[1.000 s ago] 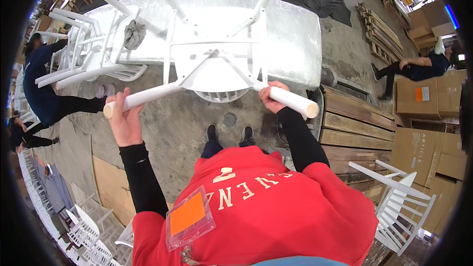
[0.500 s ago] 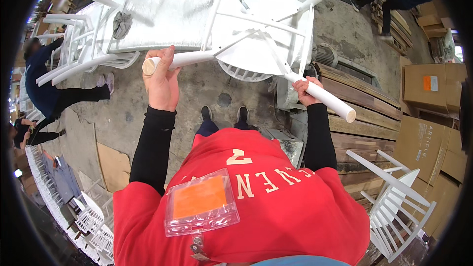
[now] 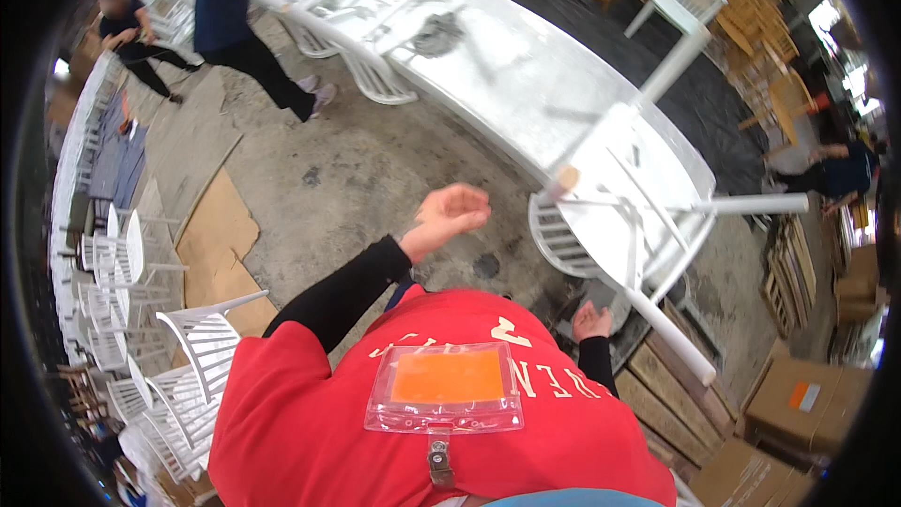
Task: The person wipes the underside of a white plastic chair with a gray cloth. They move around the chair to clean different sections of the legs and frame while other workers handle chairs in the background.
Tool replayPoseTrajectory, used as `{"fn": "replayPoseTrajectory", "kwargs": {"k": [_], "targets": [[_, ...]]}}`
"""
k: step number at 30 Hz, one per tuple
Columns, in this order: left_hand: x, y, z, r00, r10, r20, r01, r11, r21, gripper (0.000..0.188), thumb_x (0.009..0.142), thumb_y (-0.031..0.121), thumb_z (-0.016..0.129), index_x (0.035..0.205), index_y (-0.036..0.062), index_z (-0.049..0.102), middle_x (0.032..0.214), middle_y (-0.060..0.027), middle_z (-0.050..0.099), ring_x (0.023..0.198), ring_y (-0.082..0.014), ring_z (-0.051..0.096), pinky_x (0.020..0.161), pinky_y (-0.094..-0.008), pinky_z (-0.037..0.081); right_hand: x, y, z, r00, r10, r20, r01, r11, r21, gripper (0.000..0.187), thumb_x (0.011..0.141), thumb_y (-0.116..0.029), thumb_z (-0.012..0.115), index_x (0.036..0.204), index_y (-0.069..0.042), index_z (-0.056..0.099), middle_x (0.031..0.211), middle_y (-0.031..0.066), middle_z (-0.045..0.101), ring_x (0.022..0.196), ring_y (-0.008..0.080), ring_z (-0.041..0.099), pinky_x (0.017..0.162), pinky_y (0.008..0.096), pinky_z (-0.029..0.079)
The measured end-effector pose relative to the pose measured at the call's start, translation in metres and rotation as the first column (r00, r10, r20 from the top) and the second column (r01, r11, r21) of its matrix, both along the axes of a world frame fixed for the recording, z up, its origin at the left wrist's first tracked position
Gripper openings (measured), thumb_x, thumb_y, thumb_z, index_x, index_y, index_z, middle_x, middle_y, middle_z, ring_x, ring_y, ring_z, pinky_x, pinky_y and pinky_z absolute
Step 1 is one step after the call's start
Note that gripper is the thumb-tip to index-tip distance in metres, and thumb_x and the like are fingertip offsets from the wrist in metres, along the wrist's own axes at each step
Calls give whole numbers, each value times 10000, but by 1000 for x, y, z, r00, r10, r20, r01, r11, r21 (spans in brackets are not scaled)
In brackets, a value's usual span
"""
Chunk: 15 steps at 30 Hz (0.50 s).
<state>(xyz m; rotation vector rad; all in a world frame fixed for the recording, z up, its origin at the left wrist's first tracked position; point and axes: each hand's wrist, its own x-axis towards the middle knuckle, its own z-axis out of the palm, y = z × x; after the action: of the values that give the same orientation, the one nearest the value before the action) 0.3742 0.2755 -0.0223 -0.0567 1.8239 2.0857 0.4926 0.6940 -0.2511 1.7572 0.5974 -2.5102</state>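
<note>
An upside-down white chair (image 3: 648,192) rests on the long wrapped table (image 3: 526,56), its legs pointing up and outward. Its slatted back (image 3: 559,237) hangs below the table's near edge. My left hand (image 3: 450,214) is in the air left of the chair, apart from its legs, with loosely bent fingers and nothing in them. Lower right, my right hand (image 3: 590,321) hangs beside the near chair leg (image 3: 671,338), not gripping it; its fingers look loosely apart.
At the table's far left a person (image 3: 239,9) stands by other white chairs (image 3: 324,28); a grey cloth (image 3: 437,35) lies near them. White chairs (image 3: 202,338) crowd my left. Wooden planks (image 3: 662,385) and cardboard boxes (image 3: 807,394) are at right. Another person (image 3: 840,174) is far right.
Both hands have let go of the chair legs. My left hand has drawn away to the left, and my view has turned left, so the chair now appears farther right.
</note>
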Motion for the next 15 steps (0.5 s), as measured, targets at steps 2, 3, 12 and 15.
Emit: {"fn": "replayPoseTrajectory", "kwargs": {"k": [2,3,12,15], "targets": [[13,-59,-6,994,4,112,1,999,-44,231,985,226,672,1108,32,644,992,-55,698,925,-165,697,890,-370,558,-2,-37,-9,947,309,84,-314,948,57,386,994,-413,529,1059,-35,566,926,105,615,758,247,632,690,398,573],[22,-91,-8,985,119,125,-115,993,-39,210,997,246,652,1023,39,630,906,-44,671,854,-164,690,843,-370,567,-4,-65,-14,876,452,172,-473,874,112,356,985,-382,547,1065,-36,569,917,110,616,739,250,634,674,404,574],[-14,-292,9,839,544,14,-544,839,-10,402,1042,324,568,710,118,473,559,2,445,541,-137,520,628,-364,563,-98,-251,-12,233,897,377,-861,10,509,275,942,-235,607,1105,-13,615,844,111,676,595,242,685,470,375,554],[-52,-315,13,814,580,-31,-579,814,48,360,1038,313,578,746,120,490,604,4,483,555,-129,518,629,-361,564,-166,-317,-1,356,907,225,-832,198,518,285,955,-234,608,1146,-23,630,830,96,676,596,221,681,482,357,556]]}}
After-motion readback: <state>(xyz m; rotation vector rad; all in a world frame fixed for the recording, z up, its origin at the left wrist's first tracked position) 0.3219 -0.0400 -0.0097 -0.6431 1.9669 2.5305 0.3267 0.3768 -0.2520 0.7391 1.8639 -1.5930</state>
